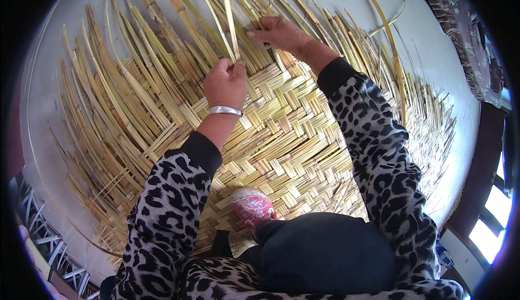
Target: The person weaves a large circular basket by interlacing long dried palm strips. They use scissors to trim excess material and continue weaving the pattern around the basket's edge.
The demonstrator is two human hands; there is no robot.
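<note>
Straw-coloured strips make up the woven mat [281,137] spread under you. Your left hand [225,83] is closed around two upright strips [230,24] at the mat's far edge. Your right hand [279,33], just to the right, lies flat with fingers pressing loose strips [325,24]. A red slipper [252,207] rests on the near weave.

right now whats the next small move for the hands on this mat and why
Probably lay the raised strips down across the woven edge. The left hand pinches them upright at the mat border, while the right hand presses neighbouring loose strips flat there.
</note>
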